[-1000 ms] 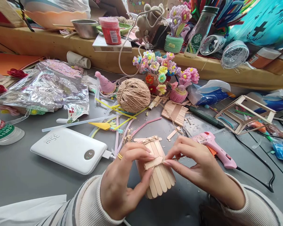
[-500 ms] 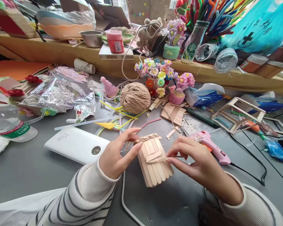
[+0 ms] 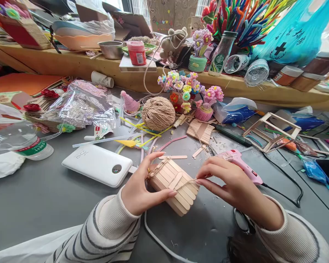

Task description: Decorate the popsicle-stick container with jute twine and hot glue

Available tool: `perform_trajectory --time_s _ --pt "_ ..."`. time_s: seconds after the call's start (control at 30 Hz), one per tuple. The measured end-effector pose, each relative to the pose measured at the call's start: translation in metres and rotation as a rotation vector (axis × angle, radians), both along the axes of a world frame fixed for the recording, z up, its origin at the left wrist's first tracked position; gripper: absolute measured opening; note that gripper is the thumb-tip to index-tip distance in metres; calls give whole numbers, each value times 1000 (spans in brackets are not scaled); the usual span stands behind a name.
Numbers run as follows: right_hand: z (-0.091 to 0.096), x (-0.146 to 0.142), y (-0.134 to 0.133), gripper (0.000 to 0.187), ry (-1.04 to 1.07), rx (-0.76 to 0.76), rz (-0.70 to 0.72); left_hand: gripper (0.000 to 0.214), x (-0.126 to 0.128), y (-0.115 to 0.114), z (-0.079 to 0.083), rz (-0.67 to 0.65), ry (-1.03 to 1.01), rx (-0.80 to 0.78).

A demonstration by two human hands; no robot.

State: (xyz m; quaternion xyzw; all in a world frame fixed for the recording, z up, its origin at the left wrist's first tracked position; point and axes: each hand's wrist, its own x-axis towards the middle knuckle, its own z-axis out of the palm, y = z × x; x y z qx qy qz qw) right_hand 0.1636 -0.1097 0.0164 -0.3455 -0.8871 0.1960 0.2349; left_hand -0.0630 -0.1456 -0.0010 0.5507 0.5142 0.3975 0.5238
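A small box of popsicle sticks (image 3: 185, 195) lies tilted on the grey table, one twine band around its far end and another strand across its middle. My left hand (image 3: 142, 186) grips the box, thumb pressed on the top sticks and fingers at the far side. With thumb and forefinger my right hand (image 3: 222, 179) pinches the loose end of the twine (image 3: 190, 180), drawn off to the box's right. A short stick piece (image 3: 175, 180) sits on top, beside the strand. Behind the box lies a loose popsicle stick (image 3: 173, 157).
A white power bank (image 3: 95, 164) with a cable is at left. Behind stand a ball of twine (image 3: 158, 114) and fuzzy flowers (image 3: 183, 86). The pink glue gun (image 3: 242, 164) lies beyond my right hand, near an open stick frame (image 3: 275, 128). A crowded ledge (image 3: 120, 75) runs along the back.
The box has turned counter-clockwise. My left thumb has moved from its far end onto the top near the middle strand. My right hand still pinches the twine.
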Motion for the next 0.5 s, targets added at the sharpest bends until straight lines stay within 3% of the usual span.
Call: perform_trajectory --time_s 0.5 --pt "1 2 0 9 -69 -10 55 88 -11 21 -1 -156 -1 -120"
